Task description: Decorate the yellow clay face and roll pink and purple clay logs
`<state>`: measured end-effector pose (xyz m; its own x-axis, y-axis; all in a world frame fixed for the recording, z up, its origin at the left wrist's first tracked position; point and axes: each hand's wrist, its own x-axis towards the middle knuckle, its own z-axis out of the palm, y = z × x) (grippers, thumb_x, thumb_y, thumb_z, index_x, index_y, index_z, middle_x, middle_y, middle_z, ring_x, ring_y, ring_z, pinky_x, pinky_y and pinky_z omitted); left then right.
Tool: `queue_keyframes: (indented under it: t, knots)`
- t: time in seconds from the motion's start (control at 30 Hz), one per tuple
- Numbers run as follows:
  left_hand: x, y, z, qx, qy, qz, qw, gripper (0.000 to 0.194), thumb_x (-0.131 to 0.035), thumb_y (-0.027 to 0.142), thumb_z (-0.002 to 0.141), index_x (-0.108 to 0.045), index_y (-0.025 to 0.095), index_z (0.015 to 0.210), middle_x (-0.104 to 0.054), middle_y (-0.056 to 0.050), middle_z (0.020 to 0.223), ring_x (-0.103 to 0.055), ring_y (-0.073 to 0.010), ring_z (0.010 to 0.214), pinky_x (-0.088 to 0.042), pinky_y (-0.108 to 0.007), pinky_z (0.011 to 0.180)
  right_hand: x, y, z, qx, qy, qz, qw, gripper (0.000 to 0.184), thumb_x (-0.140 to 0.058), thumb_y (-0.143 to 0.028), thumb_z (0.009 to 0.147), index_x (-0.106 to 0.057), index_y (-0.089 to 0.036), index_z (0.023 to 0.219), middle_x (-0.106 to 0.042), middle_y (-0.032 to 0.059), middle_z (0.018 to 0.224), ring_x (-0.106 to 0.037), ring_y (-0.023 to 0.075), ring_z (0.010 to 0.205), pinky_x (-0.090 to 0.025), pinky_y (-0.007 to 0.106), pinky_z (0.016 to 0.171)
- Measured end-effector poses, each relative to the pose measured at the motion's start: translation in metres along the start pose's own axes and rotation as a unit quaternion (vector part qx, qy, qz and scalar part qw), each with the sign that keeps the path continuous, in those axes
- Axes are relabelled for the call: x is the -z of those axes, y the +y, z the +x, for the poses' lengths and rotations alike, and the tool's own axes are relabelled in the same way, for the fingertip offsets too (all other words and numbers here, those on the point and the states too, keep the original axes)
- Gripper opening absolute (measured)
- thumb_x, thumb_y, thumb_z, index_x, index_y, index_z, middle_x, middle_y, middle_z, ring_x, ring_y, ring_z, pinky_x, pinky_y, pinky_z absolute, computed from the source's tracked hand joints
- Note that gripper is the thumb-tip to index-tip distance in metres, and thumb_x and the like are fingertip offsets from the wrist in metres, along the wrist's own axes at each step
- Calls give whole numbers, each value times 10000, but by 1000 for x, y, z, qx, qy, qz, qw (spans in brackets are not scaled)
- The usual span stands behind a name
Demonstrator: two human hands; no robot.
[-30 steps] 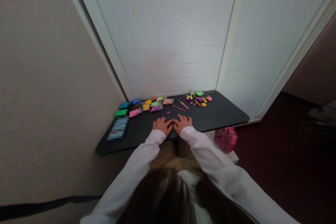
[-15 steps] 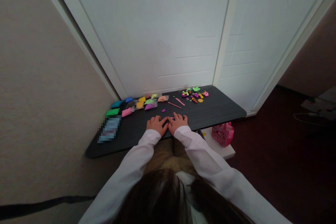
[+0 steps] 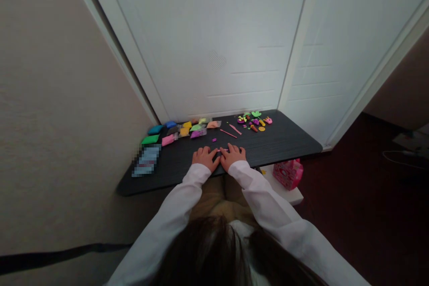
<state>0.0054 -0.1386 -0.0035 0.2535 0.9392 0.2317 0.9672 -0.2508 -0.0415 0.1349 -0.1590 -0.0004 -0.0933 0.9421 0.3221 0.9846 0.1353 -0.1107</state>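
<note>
My left hand lies palm down near the front edge of the dark table, fingers spread. Beside it my right hand rests the same way, the fingertips of both nearly meeting. A thin pink piece shows between and under the fingertips; I cannot tell whether it is clay or a tool. Just beyond the hands sits a small purple lump of clay. Farther back lie a thin pink modelling stick and a pink modelling knife.
Bags of coloured clay, such as a pink bag and a green one, line the back left. Small clay shapes, among them a green leaf shape and an orange disc, lie back right. A pink bag stands below the table.
The view has swung slightly, so everything sits a little farther right. Both hands stay at the same spot on the table, and more of the thin pink piece shows between them.
</note>
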Motion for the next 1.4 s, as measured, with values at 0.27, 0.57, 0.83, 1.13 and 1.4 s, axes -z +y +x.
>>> queue_keyframes:
  t: [0.27,0.57,0.83,1.13,1.4]
  knots:
    - [-3,-3,1,0,-4,-10,1000,428,-329,505,774,-481,329,1133,-471,-50,1035,-374,-229,955,-290,-343,760,-3,1,0,-11,-18,5,1000,360,-449,-346,819,-441,-191,1143,-409,75,1235,-420,216,1095,-342,465,910]
    - [-6,-5,1,-7,8,-14,1000,430,-333,517,770,-467,346,1140,-470,-43,999,-383,-218,914,-297,-334,737,-9,3,2,-8,-26,13,1000,395,-441,-362,819,-410,-203,1179,-353,74,1286,-359,238,1150,-284,496,943]
    - [-10,-6,3,-3,11,-16,1000,454,-354,530,756,-439,355,1166,-470,-44,1001,-384,-216,906,-302,-328,728,-9,2,2,-13,-9,4,1000,381,-451,-351,816,-423,-197,1164,-388,76,1255,-398,227,1118,-322,480,922]
    - [-8,-5,2,-1,8,-16,1000,418,-350,529,760,-481,368,1123,-465,-42,1006,-381,-220,917,-305,-337,738,-13,4,2,-10,-13,7,1000,392,-438,-374,817,-420,-199,1168,-369,74,1272,-375,230,1134,-292,482,937]
    - [-8,-5,3,-13,3,-15,1000,395,-352,503,769,-462,396,1133,-460,-33,1031,-378,-219,917,-304,-338,736,-19,5,3,-19,-41,13,999,370,-291,-397,837,-406,-388,1188,-255,5,1379,-283,217,1191,-140,453,941]
